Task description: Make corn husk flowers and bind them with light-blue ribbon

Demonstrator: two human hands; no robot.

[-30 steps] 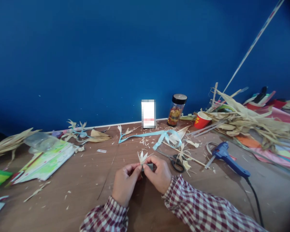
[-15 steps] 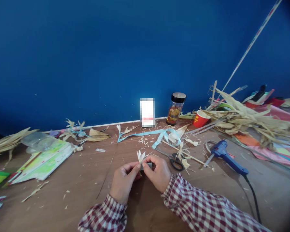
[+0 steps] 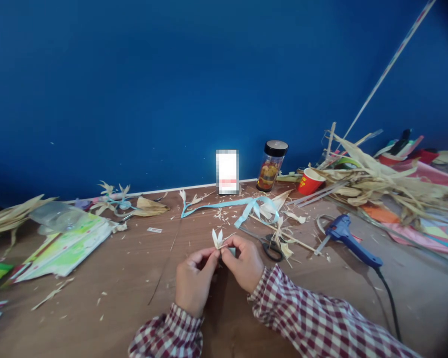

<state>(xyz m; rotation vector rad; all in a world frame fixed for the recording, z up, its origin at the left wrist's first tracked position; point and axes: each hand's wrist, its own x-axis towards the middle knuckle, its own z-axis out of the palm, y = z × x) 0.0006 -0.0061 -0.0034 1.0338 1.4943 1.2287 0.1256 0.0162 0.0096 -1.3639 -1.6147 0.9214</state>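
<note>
1. Head view: both hands meet just above the brown wooden tabletop [image 3: 108, 268], near the middle of its front edge. The left hand [image 3: 194, 281] and the right hand [image 3: 244, 263] have their fingers curled in, tips pinched on the base of a small pale dried-husk flower with pointed petals [image 3: 217, 238].
2. Change since a second ago: slight. The flower's petals stand more upright and closer together than before, and the right hand's fingers have rolled a little further over the base. Both hands have shifted marginally toward the far edge.
3. Reading: the hands look to be tightening or turning the flower's base between the fingertips; the grip has not been let go. What is wrapped at the base is hidden by the fingers.
4. Around them: black-handled scissors [image 3: 271, 248] just right of the right hand; a blue hot-glue gun with black cord [image 3: 349, 238] further right; a light-blue ribbon [image 3: 224, 205] toward the far edge; a heap of dried corn husks [image 3: 381, 186] at the far right corner.
</note>
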